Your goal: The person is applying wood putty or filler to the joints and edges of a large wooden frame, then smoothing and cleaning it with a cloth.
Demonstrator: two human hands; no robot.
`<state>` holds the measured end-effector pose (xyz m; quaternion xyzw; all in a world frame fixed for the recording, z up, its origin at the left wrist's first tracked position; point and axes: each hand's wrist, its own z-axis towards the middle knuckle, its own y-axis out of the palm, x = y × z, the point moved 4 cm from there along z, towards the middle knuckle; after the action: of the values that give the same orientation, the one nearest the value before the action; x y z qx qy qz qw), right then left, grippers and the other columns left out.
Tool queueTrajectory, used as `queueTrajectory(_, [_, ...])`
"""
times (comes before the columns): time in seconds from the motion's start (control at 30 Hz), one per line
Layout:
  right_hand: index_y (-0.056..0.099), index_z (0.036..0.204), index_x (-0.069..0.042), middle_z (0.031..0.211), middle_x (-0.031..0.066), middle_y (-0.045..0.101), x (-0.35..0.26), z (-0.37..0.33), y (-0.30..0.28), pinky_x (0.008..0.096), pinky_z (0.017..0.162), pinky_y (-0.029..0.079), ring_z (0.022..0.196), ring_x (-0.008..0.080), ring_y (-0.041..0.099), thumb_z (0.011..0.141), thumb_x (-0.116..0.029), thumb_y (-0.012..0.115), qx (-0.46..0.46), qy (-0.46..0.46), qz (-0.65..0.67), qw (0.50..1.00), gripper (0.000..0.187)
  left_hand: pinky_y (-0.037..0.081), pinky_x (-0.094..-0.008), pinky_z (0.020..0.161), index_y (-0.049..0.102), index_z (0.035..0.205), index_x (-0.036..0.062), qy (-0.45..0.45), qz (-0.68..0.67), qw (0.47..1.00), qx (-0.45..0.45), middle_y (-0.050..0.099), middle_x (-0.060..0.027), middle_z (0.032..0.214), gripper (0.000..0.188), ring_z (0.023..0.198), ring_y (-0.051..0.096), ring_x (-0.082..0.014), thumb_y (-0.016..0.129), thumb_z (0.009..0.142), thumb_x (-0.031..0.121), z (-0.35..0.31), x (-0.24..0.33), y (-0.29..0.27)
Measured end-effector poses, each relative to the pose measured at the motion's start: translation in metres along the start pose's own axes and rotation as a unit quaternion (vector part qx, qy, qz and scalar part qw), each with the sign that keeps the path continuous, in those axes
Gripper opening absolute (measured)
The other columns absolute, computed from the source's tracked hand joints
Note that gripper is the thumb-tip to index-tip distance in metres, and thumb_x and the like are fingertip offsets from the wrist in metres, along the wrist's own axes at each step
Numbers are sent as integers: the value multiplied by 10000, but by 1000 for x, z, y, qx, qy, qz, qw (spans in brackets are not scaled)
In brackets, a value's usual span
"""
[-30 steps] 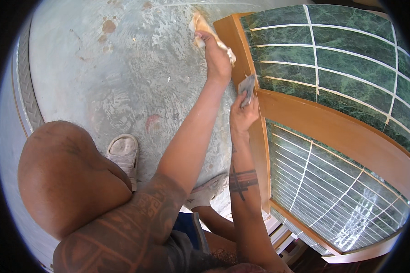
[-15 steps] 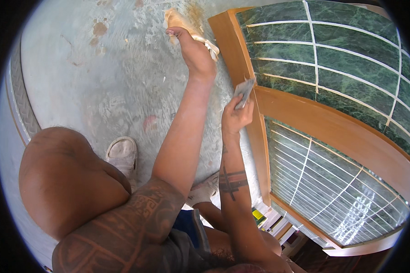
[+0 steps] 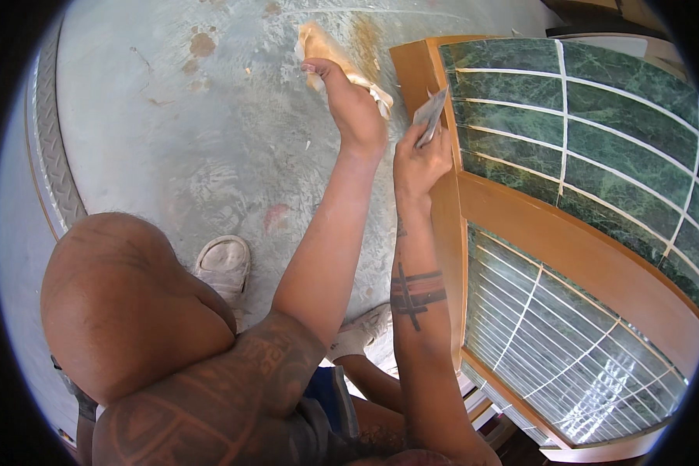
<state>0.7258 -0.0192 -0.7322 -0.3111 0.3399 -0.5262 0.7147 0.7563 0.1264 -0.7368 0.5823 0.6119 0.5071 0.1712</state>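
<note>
My left hand [image 3: 355, 109] is stretched forward, closed round a tan, crumpled, cloth-like piece [image 3: 322, 48] with pale edges. What that piece is made of I cannot make out. To its right, my right hand [image 3: 422, 161] pinches a thin, flat grey scraper blade [image 3: 429, 115]. The blade points up beside the brown wooden frame [image 3: 445, 194], near the frame's corner joint; I cannot tell whether it touches the wood. Green marbled panels [image 3: 505, 116] crossed by white strips fill the frame.
Below a wide wooden crossbar [image 3: 575, 233], a lower panel [image 3: 512, 303] has closer white lines and a bright reflection. The grey floor [image 3: 210, 140] carries brown stains and pale smears. My bent knee and a whitish shoe [image 3: 224, 264] are at left. A ridged strip [image 3: 50, 132] edges the floor.
The view has shifted, so the frame sits lower and farther right. My right hand and the blade have moved up along the frame's edge. The left hand keeps its grip.
</note>
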Motion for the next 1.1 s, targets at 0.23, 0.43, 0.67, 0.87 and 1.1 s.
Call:
queueTrajectory(0.23, [683, 1112, 69, 834, 193, 622, -40, 67, 47, 465, 597, 548, 670, 392, 647, 846, 13, 650, -38, -53, 34, 997, 274, 240, -342, 1220, 219, 1577, 13, 64, -41, 997, -30, 316, -103, 1574, 806, 1428, 328, -198, 148, 1081, 644, 10, 22, 9])
queueTrajectory(0.43, [686, 1039, 73, 834, 216, 621, -32, 44, 25, 472, 568, 542, 643, 413, 640, 859, -27, 643, -10, -44, 22, 999, 211, 256, -349, 1216, 248, 1564, 20, 67, -46, 996, -26, 347, -89, 1550, 777, 1410, 355, -195, 138, 1089, 625, 19, 30, 3])
queueTrajectory(0.67, [663, 802, 81, 746, 253, 623, -53, 87, 47, 498, 590, 518, 626, 434, 621, 826, -4, 629, -71, -69, -24, 995, 95, 197, -285, 1230, 184, 1581, -69, 86, -58, 994, -17, 295, -125, 1584, 856, 1427, 300, -170, 141, 1091, 631, 16, 37, 10])
queueTrajectory(0.87, [665, 793, 84, 763, 275, 638, -66, 87, 42, 500, 623, 538, 666, 453, 645, 832, -24, 627, -86, -75, 0, 993, 122, 175, -296, 1241, 161, 1595, -58, 128, 86, 988, 8, 241, -104, 1620, 893, 1458, 259, -170, 135, 1074, 666, 29, 31, -9])
queueTrajectory(1.1, [669, 827, 77, 775, 263, 637, -59, 87, 45, 507, 649, 536, 677, 451, 641, 841, -36, 622, -89, -82, -20, 992, 123, 158, -297, 1247, 120, 1598, -79, 56, -53, 997, 9, 191, -129, 1653, 911, 1484, 228, -182, 136, 1073, 665, 23, 45, 3])
